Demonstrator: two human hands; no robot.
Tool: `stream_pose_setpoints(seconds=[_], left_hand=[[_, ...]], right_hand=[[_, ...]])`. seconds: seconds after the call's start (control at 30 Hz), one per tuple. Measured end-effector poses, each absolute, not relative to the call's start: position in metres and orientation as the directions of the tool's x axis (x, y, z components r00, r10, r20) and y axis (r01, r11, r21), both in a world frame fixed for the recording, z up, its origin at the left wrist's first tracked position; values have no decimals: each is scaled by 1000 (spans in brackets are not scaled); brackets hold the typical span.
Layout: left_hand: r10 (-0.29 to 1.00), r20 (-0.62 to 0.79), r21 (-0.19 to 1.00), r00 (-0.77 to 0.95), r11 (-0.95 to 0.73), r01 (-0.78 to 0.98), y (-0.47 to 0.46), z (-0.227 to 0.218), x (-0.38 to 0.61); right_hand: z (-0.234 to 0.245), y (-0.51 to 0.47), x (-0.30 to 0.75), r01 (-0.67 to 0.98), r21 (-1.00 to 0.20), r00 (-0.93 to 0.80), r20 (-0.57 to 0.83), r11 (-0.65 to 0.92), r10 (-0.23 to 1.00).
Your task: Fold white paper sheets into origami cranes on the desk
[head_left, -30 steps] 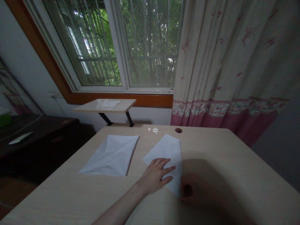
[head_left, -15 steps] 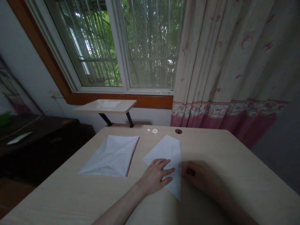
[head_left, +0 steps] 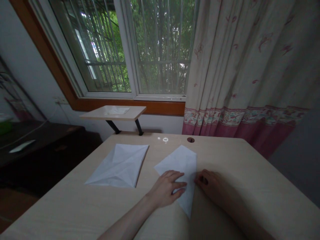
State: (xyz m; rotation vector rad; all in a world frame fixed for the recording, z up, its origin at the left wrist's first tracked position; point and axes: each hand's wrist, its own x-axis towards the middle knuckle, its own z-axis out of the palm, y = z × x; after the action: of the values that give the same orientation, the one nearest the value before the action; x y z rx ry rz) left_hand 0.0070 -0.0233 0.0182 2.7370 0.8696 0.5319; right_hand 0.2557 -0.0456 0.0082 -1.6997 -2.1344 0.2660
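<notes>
A folded sheet of white paper (head_left: 185,160) lies on the light wood desk in front of me, its long right edge straight and a narrow tip pointing towards me. Flat on its middle rests my left hand (head_left: 168,188), fingers spread over the surface. My right hand (head_left: 208,181) is at the right edge of the sheet, thumb and forefinger pinched together there, the other fingers curled in. Shadow partly hides those fingertips.
To the left lies a stack of white paper sheets (head_left: 120,166) with diagonal creases. A small raised shelf (head_left: 93,115) on black legs holds a white piece (head_left: 117,110) at the back left. A round cable hole (head_left: 190,140) sits near the desk's (head_left: 250,186) far edge.
The folded paper has turned slightly clockwise, its far end shifting right and its near tip left. Both hands stay nearly in place, still at the sheet.
</notes>
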Motion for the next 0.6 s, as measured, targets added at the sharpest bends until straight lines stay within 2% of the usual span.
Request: stream_pose_setpoints(seconds=[0.13, 0.27, 0.37, 0.43, 0.6], left_hand=[[581, 355, 346, 733, -810, 474, -26, 20, 9], [563, 408, 370, 719, -822, 433, -26, 18, 9], [546, 429, 381, 720, -832, 405, -25, 15, 10], [532, 432, 388, 728, -839, 383, -24, 15, 11], [514, 439, 397, 737, -847, 354, -24, 18, 10]], right_hand=[[-1, -43, 259, 834, -357, -292, 363, 421, 885], [-9, -41, 260, 807, -213, -321, 624, 551, 713], [-11, -40, 257, 803, -111, -339, 722, 585, 603], [-12, -40, 255, 800, -108, -325, 750, 591, 577], [-11, -39, 253, 801, -205, -214, 779, 562, 589]])
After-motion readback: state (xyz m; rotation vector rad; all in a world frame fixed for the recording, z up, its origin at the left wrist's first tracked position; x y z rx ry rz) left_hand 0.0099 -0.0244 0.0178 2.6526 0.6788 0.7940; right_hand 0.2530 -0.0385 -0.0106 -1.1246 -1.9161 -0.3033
